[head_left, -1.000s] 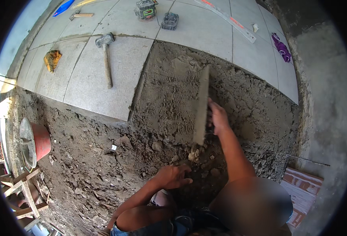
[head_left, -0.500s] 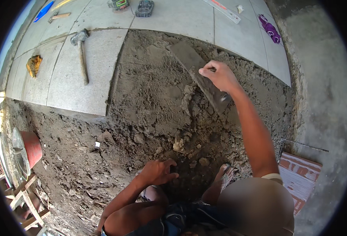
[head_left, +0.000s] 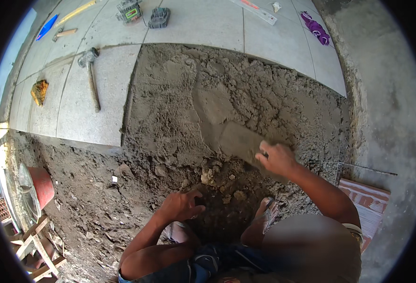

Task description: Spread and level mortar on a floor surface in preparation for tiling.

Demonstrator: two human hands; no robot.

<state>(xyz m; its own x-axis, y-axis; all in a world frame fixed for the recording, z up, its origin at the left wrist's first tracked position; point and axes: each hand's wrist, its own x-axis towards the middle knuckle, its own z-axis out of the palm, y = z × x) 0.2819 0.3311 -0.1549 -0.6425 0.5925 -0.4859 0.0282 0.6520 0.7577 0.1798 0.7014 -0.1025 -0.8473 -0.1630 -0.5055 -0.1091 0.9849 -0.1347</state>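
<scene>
My right hand [head_left: 278, 159] grips a mortar-coated rectangular trowel [head_left: 238, 139], its flat blade resting on the grey mortar bed [head_left: 160, 108] right of centre. A smooth drag mark runs through the mortar above the blade. Low in the view, my left hand [head_left: 182, 207] hangs over the rough rubble ground [head_left: 99, 198] beside my knee, fingers loosely curled but apart, holding nothing visible. A laid pale tile [head_left: 87, 118] borders the bed on the left, with a mallet [head_left: 92, 80] lying on it.
More tiles [head_left: 278, 42] carry tools [head_left: 129, 12], a purple cloth [head_left: 315, 28] and a yellow-brown lump [head_left: 39, 93]. At left are a red bucket [head_left: 44, 186] and wooden frames [head_left: 43, 250]. A concrete strip [head_left: 377, 94] runs along the right, near a patterned board [head_left: 363, 198]. A string crosses the mortar.
My right hand and trowel have swung down toward me from the upper part of the bed, leaving a smoothed streak. My left hand has barely moved. The whole view has shifted slightly.
</scene>
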